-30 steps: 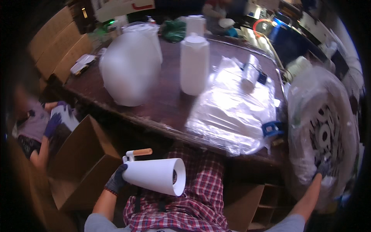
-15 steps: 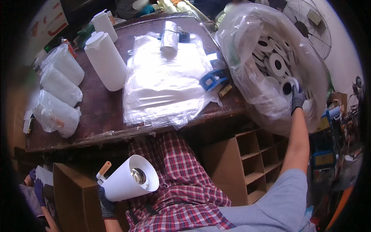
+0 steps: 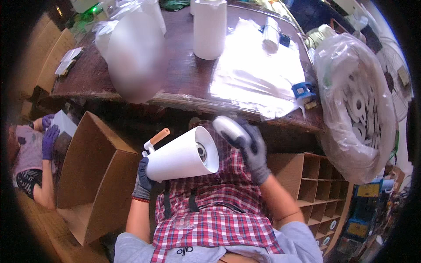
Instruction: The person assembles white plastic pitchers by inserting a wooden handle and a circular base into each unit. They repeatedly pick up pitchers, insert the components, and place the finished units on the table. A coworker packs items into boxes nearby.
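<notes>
My left hand [image 3: 142, 180], in a grey and dark glove, grips a white jug [image 3: 175, 158] near its narrower end. The jug lies tilted on its side in front of my checked apron, its wide open end toward the right. A round metal part [image 3: 201, 151] shows inside that end, and an orange-brown handle [image 3: 158, 136] sticks up on its far side. In my gloved right hand [image 3: 255, 153] is a round white ring-shaped base [image 3: 229, 129], held just right of the jug's open end and apart from it. Motion blurs this hand slightly.
A dark table [image 3: 182, 79] holds a white jug [image 3: 210, 33], clear plastic sheets [image 3: 256, 72] and a blue tape dispenser [image 3: 302, 92]. Right: a big plastic bag [image 3: 329, 144] of white rings and a divided carton [image 3: 308, 188]. Left: an open carton [image 3: 98, 175] and a co-worker's purple-gloved hand [image 3: 51, 142].
My right hand has come back from the plastic bag, bringing a white ring-shaped base close to the jug. The view has turned left; the jug stays in my left hand.
</notes>
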A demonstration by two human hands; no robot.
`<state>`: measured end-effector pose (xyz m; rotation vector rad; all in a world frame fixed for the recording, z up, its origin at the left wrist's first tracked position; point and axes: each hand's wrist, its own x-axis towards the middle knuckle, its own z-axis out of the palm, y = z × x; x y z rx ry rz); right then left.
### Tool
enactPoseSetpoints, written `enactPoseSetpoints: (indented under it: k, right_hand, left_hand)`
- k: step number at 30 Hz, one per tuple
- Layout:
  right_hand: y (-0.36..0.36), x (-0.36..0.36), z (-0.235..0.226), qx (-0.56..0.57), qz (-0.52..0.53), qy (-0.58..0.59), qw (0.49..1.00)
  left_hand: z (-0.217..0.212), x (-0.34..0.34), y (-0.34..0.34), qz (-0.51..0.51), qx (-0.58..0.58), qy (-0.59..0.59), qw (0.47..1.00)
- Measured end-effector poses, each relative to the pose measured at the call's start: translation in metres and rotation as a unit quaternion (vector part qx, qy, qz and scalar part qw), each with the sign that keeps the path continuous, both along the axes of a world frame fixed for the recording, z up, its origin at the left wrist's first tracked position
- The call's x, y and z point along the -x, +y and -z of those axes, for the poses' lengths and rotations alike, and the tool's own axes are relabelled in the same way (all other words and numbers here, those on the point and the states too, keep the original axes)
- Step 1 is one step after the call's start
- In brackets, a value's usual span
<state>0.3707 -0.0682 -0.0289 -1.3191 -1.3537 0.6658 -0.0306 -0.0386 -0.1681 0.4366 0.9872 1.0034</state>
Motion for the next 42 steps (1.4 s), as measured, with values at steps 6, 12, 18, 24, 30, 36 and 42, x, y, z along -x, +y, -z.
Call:
enactPoseSetpoints:
  k: [6,12,18,24,30,36,42]
  right_hand:
    - [-0.016,0.083,0.018,-0.077,-0.05,-0.107,0.99]
    - [-0.005,0.074,0.019,-0.058,-0.099,-0.019,0.993]
    - [0.014,0.081,0.023,-0.027,-0.098,0.052,0.993]
    - [0.016,0.087,0.029,0.057,-0.19,0.067,0.978]
    - [0.018,0.089,0.008,-0.017,-0.231,0.024,0.973]
    - [0.009,0.105,-0.019,-0.099,-0.237,-0.111,0.96]
    - [-0.007,0.101,-0.056,-0.181,-0.353,-0.239,0.886]
  left_hand:
    - [-0.002,-0.017,-0.009,-0.075,-0.011,0.0,0.997]
    - [0.0,-0.006,-0.013,-0.017,0.006,0.019,1.0]
    - [0.009,-0.005,-0.009,-0.013,-0.028,0.009,0.999]
    - [0.017,0.007,-0.008,0.003,-0.036,0.014,0.999]
    - [-0.055,-0.002,-0.004,-0.022,-0.018,0.05,0.998]
    - [0.016,0.036,0.017,0.068,-0.143,0.02,0.987]
    - [-0.051,0.039,-0.012,0.139,-0.173,0.134,0.966]
